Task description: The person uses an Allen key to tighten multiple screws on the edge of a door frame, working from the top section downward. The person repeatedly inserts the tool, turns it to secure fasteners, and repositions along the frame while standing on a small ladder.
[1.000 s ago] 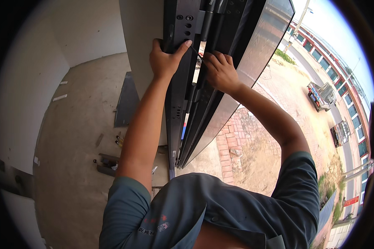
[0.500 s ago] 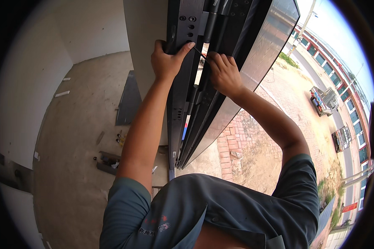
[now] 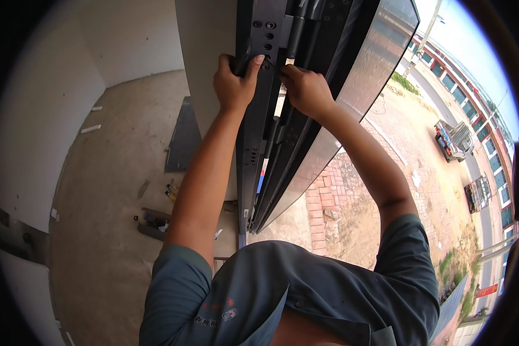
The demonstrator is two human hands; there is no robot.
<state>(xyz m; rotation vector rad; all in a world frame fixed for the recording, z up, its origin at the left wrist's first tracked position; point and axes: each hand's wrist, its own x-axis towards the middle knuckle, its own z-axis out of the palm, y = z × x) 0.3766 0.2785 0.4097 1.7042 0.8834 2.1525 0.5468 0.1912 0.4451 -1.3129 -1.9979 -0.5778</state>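
Note:
A tall dark metal door (image 3: 259, 112) stands edge-on before me, with round bolt holes (image 3: 269, 36) along its narrow edge. My left hand (image 3: 235, 86) is wrapped round the door from its left side, next to a dark handle (image 3: 245, 53), and its thumb presses on the edge face. Pinched in my right hand (image 3: 308, 92) is a thin dark rod (image 3: 273, 62), like a hex key. Its tip points at the door edge by my left thumb; whether it sits in a screw, I cannot tell. Black hinge cylinders (image 3: 296, 32) run beside the gap.
Right of the gap is a second, glossy panel (image 3: 366, 75). On the indoor concrete floor lie an open toolbox (image 3: 151, 230), yellow-handled tools (image 3: 171, 192) and a dark flat panel (image 3: 183, 138). Outside are red paving bricks (image 3: 323, 202) and parked vehicles (image 3: 451, 141).
My right hand has moved left and slightly up, closer to the door edge, and its wrist has turned. Less of the rod shows. My left hand keeps its hold, its thumb slightly shifted.

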